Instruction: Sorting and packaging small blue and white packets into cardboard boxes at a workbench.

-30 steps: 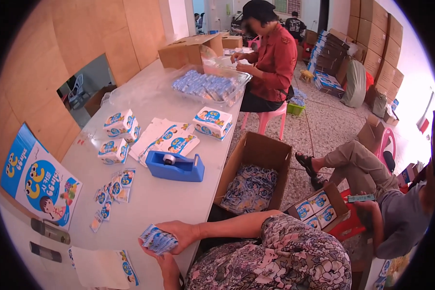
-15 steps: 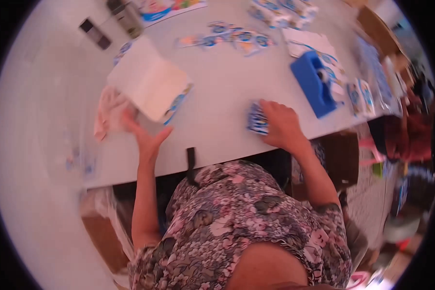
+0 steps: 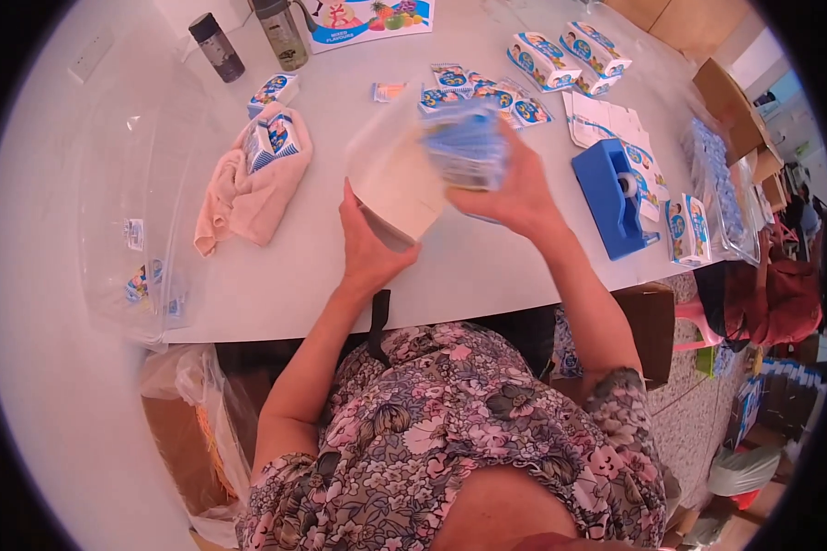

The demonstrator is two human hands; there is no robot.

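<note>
My left hand (image 3: 374, 248) grips the lower end of an open white carton (image 3: 397, 179), thumb and fingers on either side, and its cream inner face shows. My right hand (image 3: 522, 191) is closed around a bundle of blue-and-white packets (image 3: 469, 147), held up against the carton's right side. Motion blurs the bundle, so I cannot tell whether part of it is inside the carton. Beyond both hands lie several loose flat packets (image 3: 450, 78). To the left, a crumpled pink cloth (image 3: 248, 197) has small blue-and-white packs (image 3: 274, 140) on it.
A blue tape dispenser (image 3: 606, 202) stands right of my hands, beside flattened cartons (image 3: 606, 119) and a small printed box (image 3: 687, 230). Filled boxes (image 3: 544, 60) sit at the back. Two bottles (image 3: 280, 37) stand far left. A clear plastic bag (image 3: 730, 197) lies at the right edge.
My left hand, open before, has taken hold of the carton, which has shifted right and tilted up. The right hand has lifted the packet bundle off the table toward it.
</note>
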